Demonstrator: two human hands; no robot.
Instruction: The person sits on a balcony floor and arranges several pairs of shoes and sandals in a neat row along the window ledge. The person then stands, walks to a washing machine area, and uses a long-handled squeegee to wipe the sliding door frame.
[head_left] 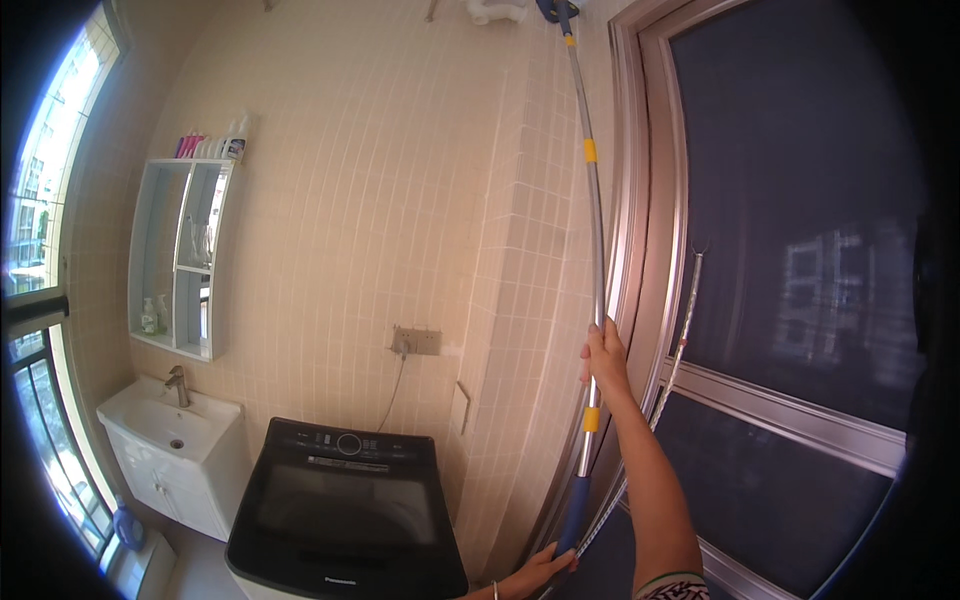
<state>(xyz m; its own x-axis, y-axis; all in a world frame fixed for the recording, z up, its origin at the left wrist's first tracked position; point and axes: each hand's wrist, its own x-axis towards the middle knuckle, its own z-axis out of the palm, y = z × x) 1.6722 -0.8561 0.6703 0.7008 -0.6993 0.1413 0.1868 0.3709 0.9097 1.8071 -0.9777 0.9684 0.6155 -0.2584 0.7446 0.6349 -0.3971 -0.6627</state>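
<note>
A long silver telescopic cleaning pole [597,215] with yellow collars and a blue grip runs upward along the wall beside the door frame. Its blue head [558,10] is at the ceiling end, partly cut off by the top edge, so its exact kind is unclear. My right hand [606,358] is closed round the metal shaft about midway. Lower down, my left hand [543,572] wraps the blue grip near its bottom end, wearing a bracelet at the wrist. Part of the left fingers is hidden behind the grip.
A black-topped washing machine [345,510] stands in front, left of the pole. Farther left are a white sink cabinet [170,440] and a mirror cabinet [185,255] topped with bottles [212,147]. Against the dark glass door [790,200] leans a fork-tipped pole [684,340]. A white pipe [494,12] shows above.
</note>
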